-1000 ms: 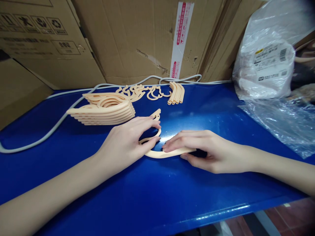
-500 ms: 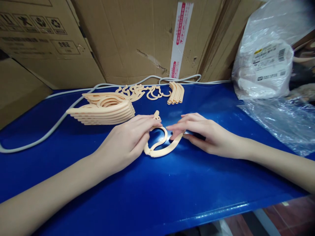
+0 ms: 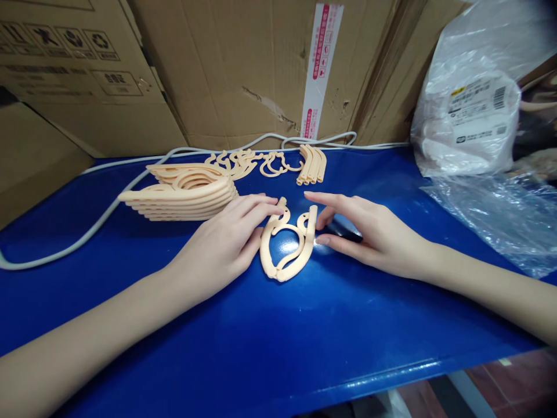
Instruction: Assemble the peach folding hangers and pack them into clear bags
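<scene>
Loosely spread, not clamped: left hand (image 3: 224,244), fingertips on the upper left of a folded peach plastic piece (image 3: 273,255), thumb beside its left edge. Spread likewise on the other side: right hand (image 3: 369,238), thumb tip against the piece's right arm. Lying flat on the blue table (image 3: 278,348), between both hands. Just beyond the left hand, a stack of curved peach pieces (image 3: 187,194); farther back, small hooks (image 3: 248,162), a bundle of bars (image 3: 311,165), a white cable (image 3: 100,217), cardboard boxes (image 3: 226,69); far right, a plastic bag (image 3: 470,116).
</scene>
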The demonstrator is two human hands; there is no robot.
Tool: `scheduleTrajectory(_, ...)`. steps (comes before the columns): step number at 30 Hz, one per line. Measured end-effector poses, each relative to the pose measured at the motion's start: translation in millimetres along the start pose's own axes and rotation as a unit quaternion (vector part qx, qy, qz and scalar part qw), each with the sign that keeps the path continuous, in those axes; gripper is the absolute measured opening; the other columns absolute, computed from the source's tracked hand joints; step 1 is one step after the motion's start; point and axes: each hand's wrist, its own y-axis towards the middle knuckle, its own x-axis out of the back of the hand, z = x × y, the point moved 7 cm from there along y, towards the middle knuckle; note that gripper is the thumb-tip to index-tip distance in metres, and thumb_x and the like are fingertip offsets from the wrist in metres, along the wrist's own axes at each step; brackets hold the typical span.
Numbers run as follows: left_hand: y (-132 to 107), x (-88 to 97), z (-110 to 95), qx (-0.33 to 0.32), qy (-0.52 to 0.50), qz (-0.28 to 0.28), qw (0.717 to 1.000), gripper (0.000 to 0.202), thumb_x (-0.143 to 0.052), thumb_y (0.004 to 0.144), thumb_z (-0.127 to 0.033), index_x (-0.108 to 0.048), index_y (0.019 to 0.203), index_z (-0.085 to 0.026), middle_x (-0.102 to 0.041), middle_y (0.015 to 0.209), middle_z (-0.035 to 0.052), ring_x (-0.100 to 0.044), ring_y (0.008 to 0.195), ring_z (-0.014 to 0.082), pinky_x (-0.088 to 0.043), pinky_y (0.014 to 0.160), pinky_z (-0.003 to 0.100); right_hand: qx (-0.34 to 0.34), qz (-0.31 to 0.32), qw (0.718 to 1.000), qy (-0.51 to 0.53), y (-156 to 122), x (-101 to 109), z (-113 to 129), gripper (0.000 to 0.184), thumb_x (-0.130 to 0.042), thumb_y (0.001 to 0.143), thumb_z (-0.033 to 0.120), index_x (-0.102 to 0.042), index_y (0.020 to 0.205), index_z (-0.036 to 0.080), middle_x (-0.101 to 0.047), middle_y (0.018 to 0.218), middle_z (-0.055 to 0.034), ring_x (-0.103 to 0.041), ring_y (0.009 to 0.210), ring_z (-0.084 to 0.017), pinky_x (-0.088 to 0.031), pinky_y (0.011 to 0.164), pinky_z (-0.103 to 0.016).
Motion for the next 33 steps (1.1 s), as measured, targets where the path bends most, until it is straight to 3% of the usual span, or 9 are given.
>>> scheduleTrajectory(9, 1, 0.1, -7, -0.007, 0.010, 0.006, 1.000, 0.041, -0.050, 0.094, -0.024, -0.058, 0.133, -0.014, -0.058, 0.146, 0.0165, -0.051, 0.141, 0.0316, -0.044, 0.117, 0.055, 0.011, 0.014, 0.998, -0.061, -2, -5, 1, 0.060, -0.048, 0.105, 0.051, -0.042, 0.152, 0.014, -0.073, 0.122, -0.0145, -0.070, 0.106, -0.029, -0.051, 0.092, -0.046)
scheduleTrajectory(14, 0, -2.3, -10, -0.011, 0.012, 0.024, 1.000, 0.050, -0.058, 0.094, -0.037, -0.053, 0.139, -0.017, -0.055, 0.152, 0.0160, -0.042, 0.148, 0.0347, -0.039, 0.121, 0.059, 0.046, 0.069, 0.995, -0.050, -4, -16, 4, 0.080, -0.051, 0.099, 0.066, -0.031, 0.160, 0.018, -0.060, 0.147, -0.0186, -0.061, 0.127, -0.034, -0.040, 0.111, -0.060)
scheduleTrajectory(17, 0, -3.2, -10, -0.013, 0.002, 0.025, 1.000, 0.055, -0.060, 0.094, -0.045, -0.052, 0.140, -0.016, -0.053, 0.153, 0.0172, -0.041, 0.149, 0.0347, -0.039, 0.121, 0.058, 0.059, 0.097, 0.993, -0.032, -5, -20, 6, 0.080, -0.051, 0.101, 0.061, -0.026, 0.162, 0.017, -0.049, 0.157, -0.0196, -0.052, 0.139, -0.034, -0.038, 0.115, -0.058)
scheduleTrajectory(20, -1, -4.8, -8, -0.014, -0.004, 0.028, 0.999, 0.060, -0.061, 0.094, -0.051, -0.050, 0.141, -0.016, -0.052, 0.154, 0.0178, -0.040, 0.150, 0.0344, -0.038, 0.122, 0.058, 0.040, 0.084, 0.995, -0.024, -4, -17, 4, 0.084, -0.055, 0.098, 0.062, -0.027, 0.162, 0.015, -0.056, 0.149, -0.0205, -0.058, 0.127, -0.034, -0.046, 0.106, -0.055)
scheduleTrajectory(23, -1, -5.9, -6, -0.012, -0.002, 0.031, 0.999, 0.065, -0.062, 0.093, -0.056, -0.049, 0.142, -0.015, -0.051, 0.155, 0.0189, -0.040, 0.150, 0.0354, -0.039, 0.121, 0.059, -0.003, 0.054, 0.998, -0.014, -2, -11, -3, 0.094, -0.063, 0.089, 0.070, -0.035, 0.159, 0.013, -0.066, 0.126, -0.0179, -0.061, 0.106, -0.032, -0.052, 0.091, -0.050)
scheduleTrajectory(26, -1, -5.9, -7, -0.021, 0.002, 0.032, 0.999, 0.072, -0.063, 0.092, -0.061, -0.049, 0.144, -0.014, -0.052, 0.155, 0.0198, -0.041, 0.150, 0.0360, -0.040, 0.120, 0.058, -0.017, 0.060, 0.998, 0.017, -2, -10, -8, 0.092, -0.067, 0.089, 0.065, -0.037, 0.158, 0.013, -0.066, 0.122, -0.0159, -0.060, 0.106, -0.032, -0.051, 0.090, -0.049)
scheduleTrajectory(33, -2, -6.3, -10, -0.010, 0.022, 0.044, 0.999, 0.093, -0.064, 0.081, -0.079, -0.052, 0.144, -0.011, -0.059, 0.147, 0.0228, -0.053, 0.139, 0.0410, -0.048, 0.111, 0.057, -0.024, 0.092, 0.983, 0.156, -4, -15, -8, 0.082, -0.069, 0.094, 0.047, -0.028, 0.162, 0.026, -0.057, 0.149, -0.0118, -0.054, 0.136, -0.027, -0.044, 0.112, -0.048)
